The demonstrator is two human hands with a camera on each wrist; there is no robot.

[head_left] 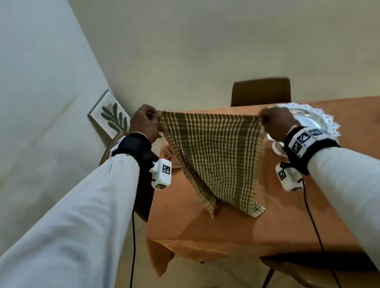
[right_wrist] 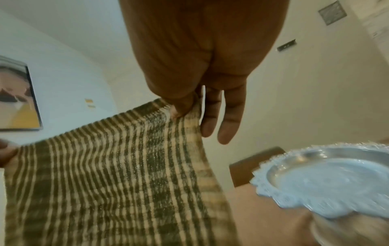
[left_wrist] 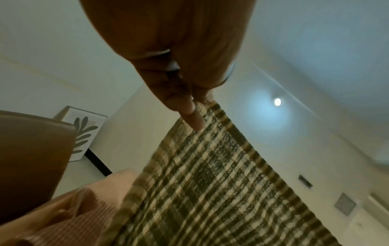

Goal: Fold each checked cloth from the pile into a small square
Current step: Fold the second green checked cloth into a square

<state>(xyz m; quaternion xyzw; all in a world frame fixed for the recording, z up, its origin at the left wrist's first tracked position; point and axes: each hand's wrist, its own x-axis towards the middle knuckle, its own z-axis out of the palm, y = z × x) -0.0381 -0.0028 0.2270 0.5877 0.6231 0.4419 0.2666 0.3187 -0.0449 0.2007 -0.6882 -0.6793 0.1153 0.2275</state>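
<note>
Left arm extended forward and raised, white sleeve [head_left: 55, 231] to the wrist. Left hand [head_left: 145, 122] pinches the left upper corner of the checked cloth [head_left: 216, 154], fingers curled on the hem; the left wrist view shows a fingertip [left_wrist: 192, 116] laid on the weave.

The cloth hangs in the air, stretched between both hands, its top edge taut and sloping slightly down toward the right. Its lower corners droop to the orange-covered table [head_left: 224, 233] near the front edge; contact with the surface cannot be confirmed. A pinkish cloth [head_left: 169, 157] lies on the table behind the left corner.

Right hand [head_left: 278, 121] pinches the right upper corner between thumb and forefinger; two fingers [right_wrist: 229, 126] hang straight beside the hem. A silver scalloped tray [head_left: 315, 117] sits just beyond this hand. Bare tablecloth lies beneath the hanging cloth.
</note>
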